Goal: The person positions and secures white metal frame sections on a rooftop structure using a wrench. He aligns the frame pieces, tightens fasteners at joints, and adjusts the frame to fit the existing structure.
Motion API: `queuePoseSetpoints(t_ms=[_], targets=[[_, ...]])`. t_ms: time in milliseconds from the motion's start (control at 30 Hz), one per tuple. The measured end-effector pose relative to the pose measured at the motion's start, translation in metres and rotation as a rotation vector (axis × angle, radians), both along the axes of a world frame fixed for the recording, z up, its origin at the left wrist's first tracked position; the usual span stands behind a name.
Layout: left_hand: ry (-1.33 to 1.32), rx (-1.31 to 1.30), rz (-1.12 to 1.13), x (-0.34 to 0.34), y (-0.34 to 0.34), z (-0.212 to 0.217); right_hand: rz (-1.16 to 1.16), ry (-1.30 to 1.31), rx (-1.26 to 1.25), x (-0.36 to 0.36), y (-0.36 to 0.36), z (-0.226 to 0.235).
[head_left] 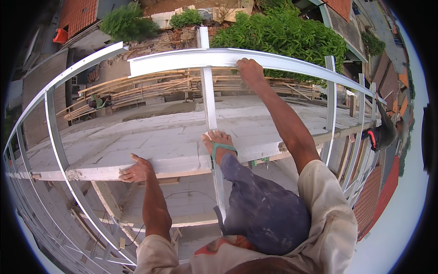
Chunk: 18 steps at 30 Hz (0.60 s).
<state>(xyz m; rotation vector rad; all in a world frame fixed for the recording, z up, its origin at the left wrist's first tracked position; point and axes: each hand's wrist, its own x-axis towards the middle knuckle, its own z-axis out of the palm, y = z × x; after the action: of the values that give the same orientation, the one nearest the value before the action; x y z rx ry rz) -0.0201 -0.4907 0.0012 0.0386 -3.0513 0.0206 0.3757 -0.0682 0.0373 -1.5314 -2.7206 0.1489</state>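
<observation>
My right hand (pixel 251 74) is closed round the lower edge of a long silvery metal channel (pixel 182 58) that runs crosswise at the far side. The channel lies against an upright metal stud (pixel 208 98), and its left end is apart from a neighbouring rail (pixel 86 61). Lower left, my left hand (pixel 136 170) rests with thumb and fingers apart on the near edge of the grey block wall (pixel 182 166), holding nothing. Between my hands, my foot (pixel 219 141) in a green-strapped sandal stands on the wall top beside the stud.
More metal studs (pixel 332 105) rise on the right and left. At far right another person (pixel 385 130) in dark clothing is by the frame; a second person (pixel 98 101) is below, near bamboo poles (pixel 159 86). Under the wall, timber beams (pixel 107 201) span a drop. Leafy trees (pixel 283 39) stand beyond.
</observation>
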Motion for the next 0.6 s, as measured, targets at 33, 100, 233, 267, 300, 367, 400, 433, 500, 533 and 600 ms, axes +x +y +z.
queuePoseSetpoints(t_ms=[33, 100, 233, 267, 300, 367, 400, 433, 500, 533, 600], targets=[[-0.009, -0.025, 0.013, -0.007, -0.002, 0.000, -0.021, -0.014, -0.007, -0.004, -0.003, -0.002], [-0.081, -0.088, 0.005, -0.008, 0.003, -0.003, -0.059, -0.044, -0.017, 0.003, -0.013, 0.003], [-0.122, -0.106, 0.000, -0.015, 0.019, 0.002, -0.110, -0.027, 0.022, 0.003, -0.016, 0.008], [-0.102, -0.113, 0.001, -0.019, 0.018, 0.006, -0.101, -0.005, 0.034, -0.001, -0.019, 0.009], [-0.087, -0.119, 0.007, -0.024, 0.014, 0.007, -0.086, 0.012, 0.048, -0.009, -0.021, 0.009], [-0.072, -0.135, 0.003, -0.032, 0.007, 0.006, -0.059, 0.025, 0.072, -0.019, -0.028, 0.008], [-0.069, -0.128, -0.005, -0.035, 0.005, 0.006, -0.044, 0.029, 0.085, -0.021, -0.029, 0.007], [-0.065, -0.123, -0.015, -0.036, 0.004, 0.006, -0.030, 0.033, 0.097, -0.022, -0.030, 0.007], [-0.068, -0.120, -0.017, -0.039, 0.005, 0.006, -0.019, 0.055, 0.106, -0.022, -0.030, 0.008], [-0.074, -0.123, -0.011, -0.040, 0.007, 0.007, -0.016, 0.069, 0.119, -0.022, -0.030, 0.007], [-0.092, -0.133, -0.014, -0.042, 0.010, 0.007, -0.032, 0.074, 0.127, -0.020, -0.032, 0.007]])
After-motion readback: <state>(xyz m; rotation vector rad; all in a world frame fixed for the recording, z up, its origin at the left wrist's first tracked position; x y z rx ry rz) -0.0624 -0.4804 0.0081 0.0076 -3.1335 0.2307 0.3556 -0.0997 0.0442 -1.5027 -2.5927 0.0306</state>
